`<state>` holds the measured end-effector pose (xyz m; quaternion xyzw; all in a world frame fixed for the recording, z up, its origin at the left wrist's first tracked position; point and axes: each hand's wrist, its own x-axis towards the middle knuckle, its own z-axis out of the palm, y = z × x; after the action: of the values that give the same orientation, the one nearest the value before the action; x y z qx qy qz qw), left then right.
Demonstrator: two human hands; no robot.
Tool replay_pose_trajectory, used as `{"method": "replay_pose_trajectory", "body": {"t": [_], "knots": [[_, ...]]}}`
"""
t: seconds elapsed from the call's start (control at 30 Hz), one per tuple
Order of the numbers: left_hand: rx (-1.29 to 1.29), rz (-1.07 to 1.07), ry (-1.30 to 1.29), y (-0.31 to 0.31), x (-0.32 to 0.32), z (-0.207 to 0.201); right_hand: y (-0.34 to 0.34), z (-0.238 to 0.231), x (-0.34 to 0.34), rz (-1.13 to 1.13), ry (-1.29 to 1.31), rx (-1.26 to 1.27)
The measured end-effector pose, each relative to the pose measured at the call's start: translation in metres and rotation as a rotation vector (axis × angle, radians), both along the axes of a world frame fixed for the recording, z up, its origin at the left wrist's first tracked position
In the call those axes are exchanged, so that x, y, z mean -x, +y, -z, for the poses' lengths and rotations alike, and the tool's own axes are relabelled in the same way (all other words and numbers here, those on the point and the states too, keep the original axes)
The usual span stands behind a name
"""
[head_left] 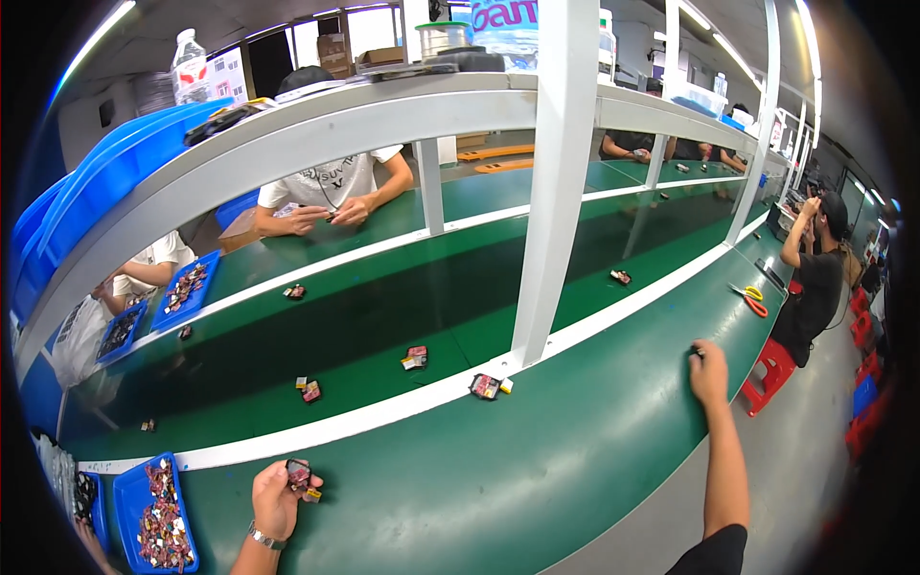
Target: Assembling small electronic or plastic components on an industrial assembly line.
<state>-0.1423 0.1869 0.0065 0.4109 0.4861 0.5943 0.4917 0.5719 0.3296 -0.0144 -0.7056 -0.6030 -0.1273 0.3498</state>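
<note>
In my left hand (273,508), near the front left of the green bench, is a small electronic module (298,472) with a dark frame, a reddish board and a yellow-and-white piece hanging from it. The fingers are closed round its edge. My right hand (709,372) is far off to the right, over the bench's near edge. Its fingers are curled on a small black part (696,352), mostly covered by them. Between the hands, a similar module (486,386) lies against the white rail (431,401), its pale piece to the right.
A blue tray (120,498) of loose small parts stands at the left. Several modules, one of them a red-and-yellow module (414,357), lie on the belt (460,331) beyond the rail. White posts (556,192) rise from it. Orange-handled scissors (752,299) lie at right; other people sit nearby.
</note>
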Motion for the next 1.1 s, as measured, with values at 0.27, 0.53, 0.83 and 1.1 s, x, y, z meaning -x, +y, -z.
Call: {"method": "replay_pose_trajectory", "body": {"t": [0.27,0.53,0.83,1.1], "knots": [[0.077,0.124,-0.069,0.01,0.004,-0.01,-0.063,-0.033,0.263,-0.635,-0.104,0.122],[0.147,0.23,-0.185,0.017,0.015,-0.015,-0.073,-0.054,0.345,-0.757,-0.143,0.188],[0.086,0.29,-0.128,0.008,0.019,-0.006,0.009,-0.041,0.354,-0.477,0.001,0.29],[0.105,0.302,-0.132,0.011,0.022,-0.006,0.013,-0.026,0.363,-0.424,0.096,0.159]]}}
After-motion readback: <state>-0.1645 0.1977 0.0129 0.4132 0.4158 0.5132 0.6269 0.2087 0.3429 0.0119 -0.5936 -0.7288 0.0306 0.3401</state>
